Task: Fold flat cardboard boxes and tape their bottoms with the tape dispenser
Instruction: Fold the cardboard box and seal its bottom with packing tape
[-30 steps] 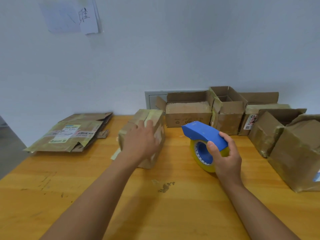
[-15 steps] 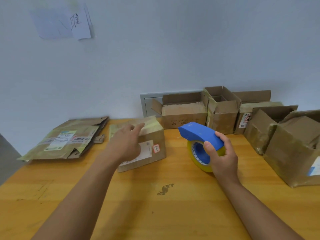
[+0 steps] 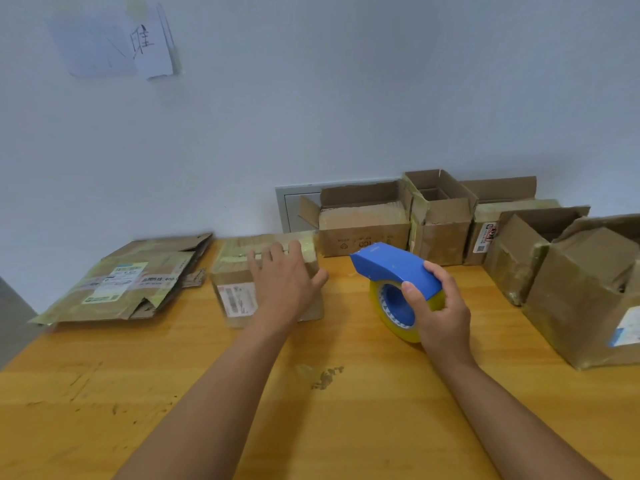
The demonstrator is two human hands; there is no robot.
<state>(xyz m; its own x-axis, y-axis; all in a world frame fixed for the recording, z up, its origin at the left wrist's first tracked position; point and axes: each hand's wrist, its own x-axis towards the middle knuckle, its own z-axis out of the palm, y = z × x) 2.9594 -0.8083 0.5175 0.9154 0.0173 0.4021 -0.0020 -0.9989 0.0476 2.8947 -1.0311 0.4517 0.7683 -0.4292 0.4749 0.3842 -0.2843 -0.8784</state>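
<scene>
Cardboard is lying under my spread left grip (image 3: 282, 282) as I am steadying the box (image 3: 266, 282), right grip (image 3: 438, 306) beside it clutching the tape dispenser (image 3: 398, 285), which I judge must next be crossing the seam.

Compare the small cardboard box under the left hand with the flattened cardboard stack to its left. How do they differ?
The small brown cardboard box is folded up into a block; the flattened brown cardboard stack lies collapsed on the wooden table. The left hand rests on the box; nothing touches the stack. Both carry white labels and yellowish tape.
</scene>
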